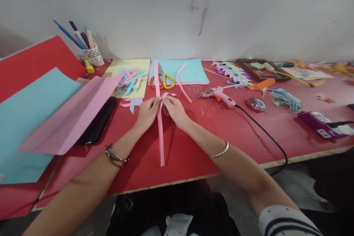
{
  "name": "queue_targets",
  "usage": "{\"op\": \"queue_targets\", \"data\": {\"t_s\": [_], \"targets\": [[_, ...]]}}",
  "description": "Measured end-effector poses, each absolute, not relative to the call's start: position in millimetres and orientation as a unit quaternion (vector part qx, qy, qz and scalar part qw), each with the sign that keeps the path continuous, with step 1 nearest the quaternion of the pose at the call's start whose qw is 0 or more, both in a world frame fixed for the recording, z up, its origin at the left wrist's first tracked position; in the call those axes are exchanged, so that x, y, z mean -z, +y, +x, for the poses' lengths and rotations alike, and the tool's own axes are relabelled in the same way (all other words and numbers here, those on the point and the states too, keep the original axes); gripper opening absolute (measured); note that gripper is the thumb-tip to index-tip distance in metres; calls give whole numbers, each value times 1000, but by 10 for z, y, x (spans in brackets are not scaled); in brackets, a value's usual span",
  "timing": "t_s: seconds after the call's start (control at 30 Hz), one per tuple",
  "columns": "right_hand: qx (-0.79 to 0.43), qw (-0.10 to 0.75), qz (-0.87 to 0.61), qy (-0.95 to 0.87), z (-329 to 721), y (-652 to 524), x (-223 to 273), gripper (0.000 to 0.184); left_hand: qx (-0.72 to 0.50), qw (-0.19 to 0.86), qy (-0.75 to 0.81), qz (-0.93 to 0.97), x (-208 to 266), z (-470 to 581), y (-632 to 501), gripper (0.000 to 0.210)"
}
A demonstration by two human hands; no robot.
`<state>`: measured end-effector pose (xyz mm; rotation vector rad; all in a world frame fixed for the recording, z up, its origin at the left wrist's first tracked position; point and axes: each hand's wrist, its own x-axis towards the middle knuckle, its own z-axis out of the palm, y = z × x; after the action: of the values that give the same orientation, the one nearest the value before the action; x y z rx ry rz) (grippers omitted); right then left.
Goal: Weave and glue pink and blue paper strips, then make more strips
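Head view: left hand [149,110] and right hand [174,110] each had its grip pinched on pink paper strips [162,136], close together above the red table [199,162]. Judged done: the pink-and-blue folded piece [135,102] and the heap [131,83] on the yellow sheet [142,65]. Judged left: the held strips, joining unfinished; a loose pink strip [181,85] beyond lay unfolded.

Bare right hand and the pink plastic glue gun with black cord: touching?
Apart: the head view shows red tabletop between the bare right hand and the pink plastic glue gun.
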<state>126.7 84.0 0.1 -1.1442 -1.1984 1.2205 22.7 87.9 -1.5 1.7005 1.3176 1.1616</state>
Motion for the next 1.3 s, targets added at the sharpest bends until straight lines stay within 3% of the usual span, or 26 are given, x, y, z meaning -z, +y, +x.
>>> {"op": "queue_targets", "data": {"t_s": [1.3], "targets": [[-501,499,-474,-524,1267,844,16,35,-447,345,506,652,-2,226,855,37]]}}
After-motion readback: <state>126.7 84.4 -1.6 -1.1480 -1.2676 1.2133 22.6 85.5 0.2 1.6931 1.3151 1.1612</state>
